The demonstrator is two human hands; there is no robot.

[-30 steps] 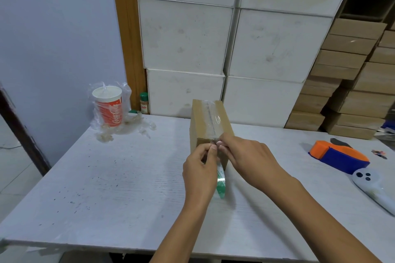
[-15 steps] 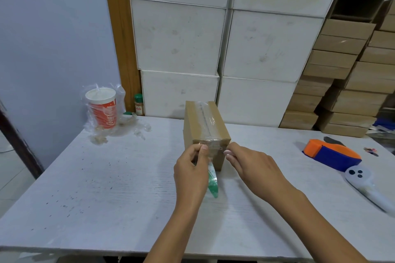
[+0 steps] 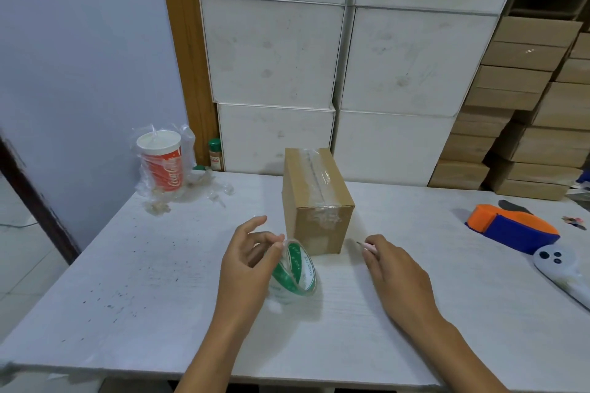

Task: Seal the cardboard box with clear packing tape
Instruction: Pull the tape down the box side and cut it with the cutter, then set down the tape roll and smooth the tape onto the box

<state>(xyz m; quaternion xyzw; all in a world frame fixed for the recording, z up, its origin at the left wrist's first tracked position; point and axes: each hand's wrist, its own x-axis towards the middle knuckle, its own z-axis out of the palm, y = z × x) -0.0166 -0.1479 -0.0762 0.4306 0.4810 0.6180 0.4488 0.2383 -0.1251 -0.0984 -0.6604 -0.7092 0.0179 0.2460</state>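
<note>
Soft, even indoor light, fairly bright. The hands cast faint shadows on the white table (image 3: 127, 281). Clear tape glints on the cardboard box (image 3: 319, 198). Wide-angle bending at the edges; slight softness throughout.

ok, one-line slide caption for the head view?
Taped cardboard box on the table; left hand holds the tape roll, right hand beside it.

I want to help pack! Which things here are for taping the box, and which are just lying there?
For the job: cardboard box; clear tape roll, at the left hand.

Just lying about: cola cup; small spice bottle; orange and blue dispenser; white controller.
</note>
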